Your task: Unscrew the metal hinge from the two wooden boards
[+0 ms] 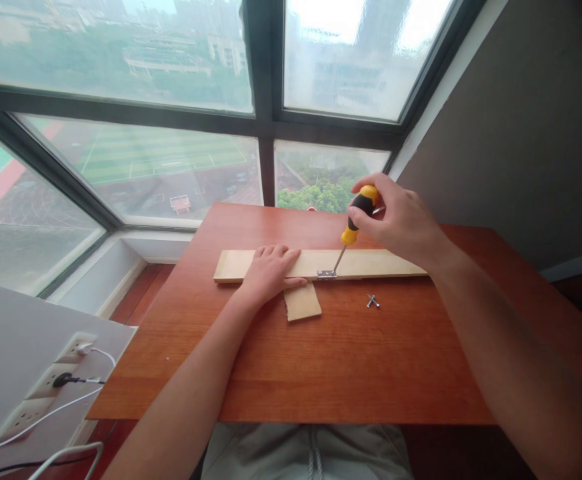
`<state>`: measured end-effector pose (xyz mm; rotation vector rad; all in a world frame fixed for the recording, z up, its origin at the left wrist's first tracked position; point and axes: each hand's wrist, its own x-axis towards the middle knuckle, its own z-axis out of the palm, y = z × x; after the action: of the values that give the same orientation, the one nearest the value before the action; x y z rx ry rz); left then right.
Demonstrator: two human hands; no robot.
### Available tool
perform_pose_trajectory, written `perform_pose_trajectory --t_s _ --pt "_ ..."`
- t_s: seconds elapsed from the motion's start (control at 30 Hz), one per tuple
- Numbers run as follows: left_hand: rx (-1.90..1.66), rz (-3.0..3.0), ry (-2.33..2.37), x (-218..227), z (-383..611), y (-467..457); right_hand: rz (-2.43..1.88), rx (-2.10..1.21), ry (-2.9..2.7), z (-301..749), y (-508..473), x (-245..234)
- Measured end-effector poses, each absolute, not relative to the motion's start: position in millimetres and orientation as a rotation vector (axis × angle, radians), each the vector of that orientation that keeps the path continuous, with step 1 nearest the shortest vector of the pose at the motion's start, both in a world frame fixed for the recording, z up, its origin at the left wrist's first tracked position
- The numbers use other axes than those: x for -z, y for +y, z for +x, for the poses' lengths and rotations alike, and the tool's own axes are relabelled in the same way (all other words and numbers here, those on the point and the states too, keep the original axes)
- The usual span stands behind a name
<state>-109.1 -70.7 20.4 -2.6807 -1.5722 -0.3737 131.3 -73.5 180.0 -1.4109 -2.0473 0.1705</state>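
Observation:
A long pale wooden board (361, 262) lies across the table. My left hand (272, 270) spans the board left of its middle, fingers over the top toward the far edge and thumb along the near edge. My right hand (395, 213) is closed around the yellow and black handle of a screwdriver (358, 212), tilted with its tip down. The tip meets a small metal hinge-like plate (327, 274) at the board's near edge. A small square wood piece (303, 303) lies just below my left thumb.
Several small screws (373, 301) lie on the reddish-brown table (361, 367), right of the square piece. Large windows (165, 153) stand behind the table. At the left, a low wall carries sockets (45, 380) with plugged-in cables. A grey wall (531, 133) rises at the right.

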Motion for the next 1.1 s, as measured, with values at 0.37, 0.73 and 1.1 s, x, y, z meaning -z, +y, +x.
perform_pose_trajectory --t_s 0.37,0.73,1.1 --pt "0.379 -2.679 -1.574 -19.9 -109.9 -70.6 -1.466 -0.038 -2.021 126.8 -74.4 -182.4" --pt "0.372 -2.670 -1.578 -19.9 -109.9 -70.5 -1.651 0.087 -2.053 128.7 -76.8 -189.2" --pt "0.386 -2.680 -1.576 -19.2 -109.9 -69.7 -1.746 0.191 -2.057 130.2 -76.1 -189.5"
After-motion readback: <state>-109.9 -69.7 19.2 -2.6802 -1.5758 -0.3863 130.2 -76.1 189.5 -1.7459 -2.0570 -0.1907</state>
